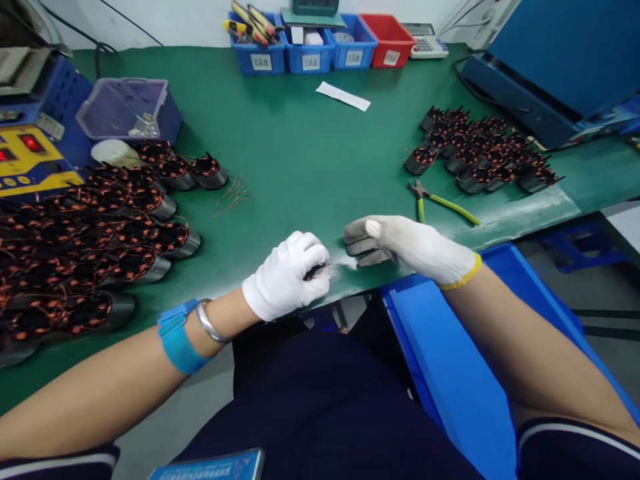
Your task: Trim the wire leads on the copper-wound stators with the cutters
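One small dark part [313, 271] sitting inside grasp of left hand [287, 277] at front edge of green table [280, 147], mostly hidden; left fingers clamping around it. Right hand [405, 247] pointing toward left, fingers extending loosely uncurled; whether touching table, cannot tell. Green-handled pliers [453, 208] lying beyond right hand, near smaller group of wire coils [485, 148]. Larger coil group [95, 250] crowding table at left, wire scraps [234, 195] lying beside it. Three blue bins [307, 65] and one red bin [387, 32] standing along far edge, calculator [427, 44] lying beside red bin.

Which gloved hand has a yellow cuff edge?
The right hand: its glove cuff is edged yellow; the left hand has a plain white one.
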`<action>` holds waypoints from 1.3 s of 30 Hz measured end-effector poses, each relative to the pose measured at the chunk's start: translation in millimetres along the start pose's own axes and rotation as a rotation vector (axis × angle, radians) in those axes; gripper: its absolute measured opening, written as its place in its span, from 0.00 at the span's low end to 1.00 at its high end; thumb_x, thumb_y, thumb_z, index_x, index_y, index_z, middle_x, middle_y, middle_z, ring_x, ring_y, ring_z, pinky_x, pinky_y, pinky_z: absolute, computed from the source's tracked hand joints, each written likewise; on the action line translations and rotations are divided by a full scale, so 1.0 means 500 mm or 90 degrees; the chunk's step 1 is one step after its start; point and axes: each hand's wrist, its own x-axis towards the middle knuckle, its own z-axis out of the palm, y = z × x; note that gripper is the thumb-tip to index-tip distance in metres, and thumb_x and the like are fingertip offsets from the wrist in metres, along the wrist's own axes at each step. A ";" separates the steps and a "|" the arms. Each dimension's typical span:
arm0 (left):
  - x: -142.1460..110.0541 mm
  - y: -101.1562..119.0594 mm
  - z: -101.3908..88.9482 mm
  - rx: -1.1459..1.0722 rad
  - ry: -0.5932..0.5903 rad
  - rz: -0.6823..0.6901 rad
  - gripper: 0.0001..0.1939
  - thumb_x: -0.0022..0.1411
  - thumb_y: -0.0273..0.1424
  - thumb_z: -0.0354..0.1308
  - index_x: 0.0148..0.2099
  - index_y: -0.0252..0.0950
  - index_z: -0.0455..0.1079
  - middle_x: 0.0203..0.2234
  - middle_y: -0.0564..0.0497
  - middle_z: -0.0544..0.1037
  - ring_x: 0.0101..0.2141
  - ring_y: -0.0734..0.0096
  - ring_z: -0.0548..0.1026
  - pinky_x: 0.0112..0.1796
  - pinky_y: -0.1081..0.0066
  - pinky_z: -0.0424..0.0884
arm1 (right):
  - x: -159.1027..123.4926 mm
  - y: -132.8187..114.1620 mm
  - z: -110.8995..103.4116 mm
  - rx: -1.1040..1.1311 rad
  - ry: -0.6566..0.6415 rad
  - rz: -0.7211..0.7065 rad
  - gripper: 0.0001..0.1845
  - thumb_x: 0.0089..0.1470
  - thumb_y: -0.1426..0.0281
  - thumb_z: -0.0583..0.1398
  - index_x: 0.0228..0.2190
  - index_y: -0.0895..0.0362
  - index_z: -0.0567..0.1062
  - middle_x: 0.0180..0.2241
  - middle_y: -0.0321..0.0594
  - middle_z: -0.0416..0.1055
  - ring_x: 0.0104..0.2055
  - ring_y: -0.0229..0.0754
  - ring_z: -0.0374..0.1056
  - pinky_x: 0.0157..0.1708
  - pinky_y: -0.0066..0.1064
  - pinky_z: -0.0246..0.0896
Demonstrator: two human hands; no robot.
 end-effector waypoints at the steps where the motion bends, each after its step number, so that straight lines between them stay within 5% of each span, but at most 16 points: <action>1: 0.000 0.000 0.001 -0.001 0.011 0.006 0.04 0.59 0.29 0.52 0.34 0.36 0.67 0.31 0.48 0.73 0.32 0.68 0.67 0.36 0.66 0.67 | 0.009 -0.008 0.000 0.012 -0.050 0.027 0.10 0.54 0.62 0.64 0.32 0.57 0.76 0.34 0.41 0.77 0.36 0.41 0.74 0.33 0.27 0.72; 4: 0.000 0.000 0.002 -0.005 0.030 0.026 0.03 0.58 0.27 0.52 0.34 0.36 0.66 0.31 0.48 0.73 0.33 0.67 0.67 0.36 0.66 0.67 | 0.035 -0.020 0.013 -0.010 -0.207 0.102 0.12 0.45 0.65 0.70 0.28 0.60 0.77 0.26 0.40 0.77 0.28 0.39 0.74 0.27 0.26 0.71; 9: 0.004 0.001 -0.001 -0.013 0.021 0.018 0.02 0.56 0.27 0.51 0.33 0.37 0.64 0.30 0.48 0.73 0.32 0.67 0.67 0.35 0.65 0.67 | 0.052 -0.011 0.038 0.014 -0.244 0.122 0.13 0.43 0.66 0.71 0.23 0.62 0.77 0.20 0.40 0.75 0.21 0.35 0.71 0.24 0.24 0.71; 15: 0.004 0.011 -0.006 -0.046 0.004 -0.045 0.06 0.54 0.27 0.52 0.36 0.37 0.62 0.32 0.48 0.72 0.33 0.65 0.70 0.37 0.62 0.70 | 0.045 -0.005 0.048 0.042 -0.208 0.093 0.14 0.43 0.64 0.71 0.20 0.61 0.76 0.19 0.40 0.76 0.19 0.35 0.71 0.21 0.24 0.71; 21: -0.005 0.013 -0.019 -0.159 0.010 -0.091 0.39 0.47 0.33 0.62 0.60 0.34 0.53 0.56 0.34 0.65 0.49 0.54 0.72 0.48 0.53 0.71 | 0.029 0.018 0.071 0.019 -0.120 -0.004 0.09 0.50 0.73 0.63 0.21 0.60 0.75 0.17 0.37 0.73 0.20 0.34 0.70 0.21 0.21 0.68; 25: -0.001 -0.010 -0.051 -0.384 -0.021 -0.239 0.35 0.58 0.48 0.56 0.62 0.35 0.54 0.50 0.37 0.72 0.45 0.57 0.76 0.40 0.59 0.77 | -0.006 0.035 0.088 0.031 -0.036 -0.079 0.07 0.50 0.72 0.60 0.22 0.60 0.75 0.20 0.36 0.73 0.21 0.34 0.69 0.22 0.24 0.67; 28: 0.003 -0.014 -0.088 -0.569 -0.152 -0.354 0.33 0.63 0.56 0.47 0.58 0.36 0.61 0.45 0.40 0.76 0.37 0.60 0.79 0.28 0.65 0.78 | -0.036 0.043 0.096 0.028 0.015 -0.136 0.09 0.50 0.68 0.60 0.22 0.60 0.74 0.19 0.36 0.71 0.20 0.34 0.68 0.22 0.24 0.65; 30: 0.004 -0.003 -0.106 -0.627 -0.328 -0.414 0.28 0.63 0.54 0.51 0.52 0.35 0.67 0.37 0.43 0.79 0.26 0.66 0.78 0.21 0.69 0.74 | -0.050 0.048 0.100 0.033 0.027 -0.155 0.10 0.49 0.66 0.61 0.22 0.60 0.74 0.18 0.36 0.70 0.20 0.34 0.66 0.21 0.24 0.63; 32: 0.004 0.015 -0.112 -0.641 -0.401 -0.443 0.22 0.62 0.48 0.56 0.48 0.35 0.68 0.33 0.46 0.79 0.20 0.70 0.76 0.17 0.72 0.70 | -0.056 0.054 0.103 0.087 0.011 -0.139 0.11 0.47 0.64 0.63 0.23 0.60 0.74 0.19 0.36 0.71 0.19 0.33 0.66 0.20 0.24 0.63; 35: -0.002 0.041 -0.105 -0.608 -0.251 -0.346 0.21 0.60 0.40 0.61 0.51 0.37 0.64 0.38 0.43 0.78 0.29 0.65 0.80 0.24 0.69 0.76 | -0.056 0.063 0.106 0.186 -0.009 -0.100 0.14 0.44 0.61 0.65 0.22 0.60 0.74 0.20 0.37 0.72 0.18 0.32 0.65 0.19 0.24 0.63; 39: -0.025 0.060 -0.097 -0.388 -0.017 -0.046 0.11 0.57 0.35 0.63 0.40 0.38 0.67 0.54 0.36 0.72 0.50 0.54 0.76 0.47 0.53 0.76 | -0.055 0.072 0.109 0.265 -0.006 -0.100 0.17 0.41 0.57 0.67 0.22 0.59 0.73 0.20 0.37 0.73 0.16 0.32 0.64 0.16 0.23 0.61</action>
